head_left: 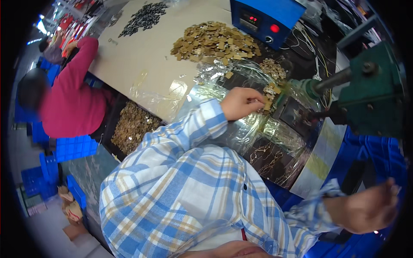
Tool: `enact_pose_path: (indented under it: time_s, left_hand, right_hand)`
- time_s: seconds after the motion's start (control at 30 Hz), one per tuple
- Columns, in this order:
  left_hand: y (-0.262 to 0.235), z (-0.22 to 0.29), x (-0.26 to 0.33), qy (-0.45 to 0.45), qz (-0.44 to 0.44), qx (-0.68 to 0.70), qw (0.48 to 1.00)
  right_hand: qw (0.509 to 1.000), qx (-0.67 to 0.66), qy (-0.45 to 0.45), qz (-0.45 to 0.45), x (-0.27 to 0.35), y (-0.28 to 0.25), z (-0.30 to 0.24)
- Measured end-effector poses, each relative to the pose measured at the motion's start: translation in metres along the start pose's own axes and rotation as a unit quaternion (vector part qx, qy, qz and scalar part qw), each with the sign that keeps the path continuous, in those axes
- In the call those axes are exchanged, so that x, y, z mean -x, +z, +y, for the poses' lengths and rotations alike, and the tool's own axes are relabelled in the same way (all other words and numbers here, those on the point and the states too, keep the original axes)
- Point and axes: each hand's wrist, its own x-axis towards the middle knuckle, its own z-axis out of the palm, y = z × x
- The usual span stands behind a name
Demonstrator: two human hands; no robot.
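Note:
My left hand [243,103] reaches over the plastic-covered work surface, its thumb and fingers drawn together in a pinch. The fingertips are at a small cluster of flat, gold-coloured square pieces [272,91]; whatever they hold is too small to make out. Just right of them is the dark metal plate [297,114] of a green bench press [374,90]. My right hand [365,208] is raised at the lower right, below the press and apart from it. Motion blur smears its fingers, so its grip cannot be made out.
A large heap of gold-coloured squares [215,42] and black pieces [144,19] lie on the table. Behind the press plate stands a blue control box [262,23] with loose wires. A bin of small pieces [133,127] is at left, near a person in a magenta top [73,99].

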Motion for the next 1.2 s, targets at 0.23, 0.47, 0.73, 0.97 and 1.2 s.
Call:
enact_pose_path:
  time_s: [0.23,0.47,0.73,0.97,1.2]
  left_hand:
    - [-0.068,-0.023,0.083,-0.226,0.16,0.259,0.925]
    - [-0.129,-0.046,0.146,-0.148,0.432,0.04,0.889]
    - [-0.196,-0.113,0.282,-0.228,0.551,-0.202,0.777]
    - [-0.176,-0.081,0.21,-0.115,0.51,0.057,0.851]
    - [-0.125,-0.044,0.156,-0.129,0.339,0.282,0.888]
  right_hand:
    - [0.802,-0.05,0.332,-0.493,0.13,0.125,-0.012]
    - [0.801,0.06,0.255,-0.538,0.199,0.219,0.05]
    - [0.751,0.153,0.218,-0.605,0.238,0.253,0.075]
    - [0.778,0.14,0.242,-0.563,0.231,0.257,0.057]
    - [0.725,-0.03,0.218,-0.653,0.24,0.262,-0.006]
